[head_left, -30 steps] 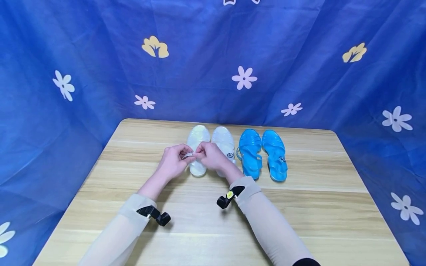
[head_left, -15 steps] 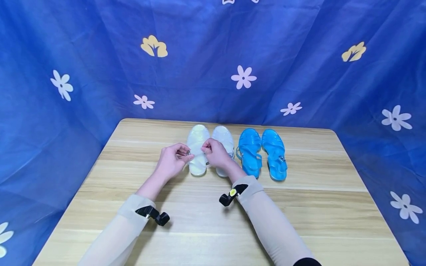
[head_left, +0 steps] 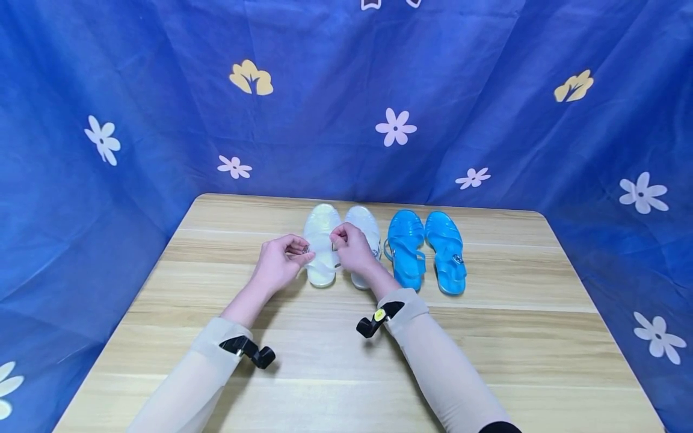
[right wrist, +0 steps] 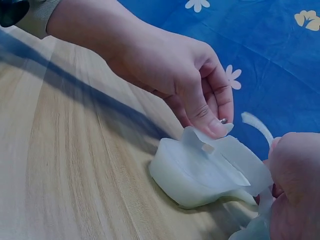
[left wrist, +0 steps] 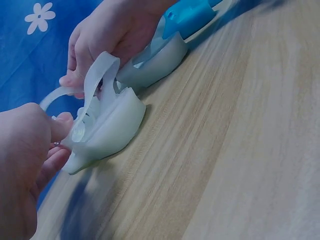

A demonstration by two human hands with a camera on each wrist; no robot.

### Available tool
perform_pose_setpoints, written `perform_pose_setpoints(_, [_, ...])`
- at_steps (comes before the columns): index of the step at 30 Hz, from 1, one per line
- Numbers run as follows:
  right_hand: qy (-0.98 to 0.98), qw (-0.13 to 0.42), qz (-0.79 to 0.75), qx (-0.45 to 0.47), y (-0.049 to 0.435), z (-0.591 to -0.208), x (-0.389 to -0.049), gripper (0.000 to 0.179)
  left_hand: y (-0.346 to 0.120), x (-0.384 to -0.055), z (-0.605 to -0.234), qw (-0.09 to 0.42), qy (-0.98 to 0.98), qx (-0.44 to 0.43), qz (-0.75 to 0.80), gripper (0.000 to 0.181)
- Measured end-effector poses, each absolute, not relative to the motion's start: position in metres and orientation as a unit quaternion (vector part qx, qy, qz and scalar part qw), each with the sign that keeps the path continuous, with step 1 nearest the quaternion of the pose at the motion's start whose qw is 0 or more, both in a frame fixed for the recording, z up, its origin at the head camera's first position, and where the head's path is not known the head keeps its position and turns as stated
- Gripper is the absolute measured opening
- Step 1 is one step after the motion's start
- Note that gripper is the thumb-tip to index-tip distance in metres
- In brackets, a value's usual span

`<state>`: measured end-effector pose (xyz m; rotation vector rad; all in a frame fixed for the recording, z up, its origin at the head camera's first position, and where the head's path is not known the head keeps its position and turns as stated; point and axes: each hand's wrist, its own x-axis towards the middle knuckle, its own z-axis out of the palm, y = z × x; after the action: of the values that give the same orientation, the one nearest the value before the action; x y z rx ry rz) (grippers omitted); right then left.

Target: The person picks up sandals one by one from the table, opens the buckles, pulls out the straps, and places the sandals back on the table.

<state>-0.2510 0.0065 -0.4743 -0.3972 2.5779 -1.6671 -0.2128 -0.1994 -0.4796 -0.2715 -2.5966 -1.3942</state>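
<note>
A white sandal (head_left: 322,219), the leftmost of the row, stands upright on the table between both hands. My left hand (head_left: 277,264) pinches its small metal buckle (right wrist: 223,120) between thumb and fingers at the sandal's left side. My right hand (head_left: 354,249) has thumb and forefinger curled together on the sandal's other side, pinching a translucent ankle strap (right wrist: 257,125). That strap arcs up from the fingers with its tip free in the right wrist view. The second white sandal (head_left: 364,218) stands right beside it, partly hidden under my right hand.
Two blue sandals, one (head_left: 407,225) nearer and another (head_left: 446,240) farther right, stand beside the white pair near the back edge of the wooden table (head_left: 335,361). A blue curtain (head_left: 325,120) with flower prints hangs behind and at both sides.
My right hand has drawn away rightward from the left hand, where both met over the sandal a second ago. The left hand has stayed nearly in place, and the other shoes are still.
</note>
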Motion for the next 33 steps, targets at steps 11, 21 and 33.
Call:
perform_pose_setpoints(11, [0.813,-0.015,-0.560,-0.158,-0.007,-0.465,-0.244,0.013,-0.200,-0.213,-0.480,0.086,-0.879,-0.107,-0.456,0.030])
perform_pose_setpoints(21, [0.814,-0.015,-0.523,-0.253,-0.011,-0.453,-0.237,0.032,-0.201,-0.210,-0.481,0.104,-0.881,-0.123,-0.445,0.037])
perform_pose_setpoints(33, [0.825,-0.091,-0.412,-0.377,0.016,-0.426,-0.218,0.033,-0.205,-0.200,-0.463,0.115,-0.879,-0.133,-0.443,0.046])
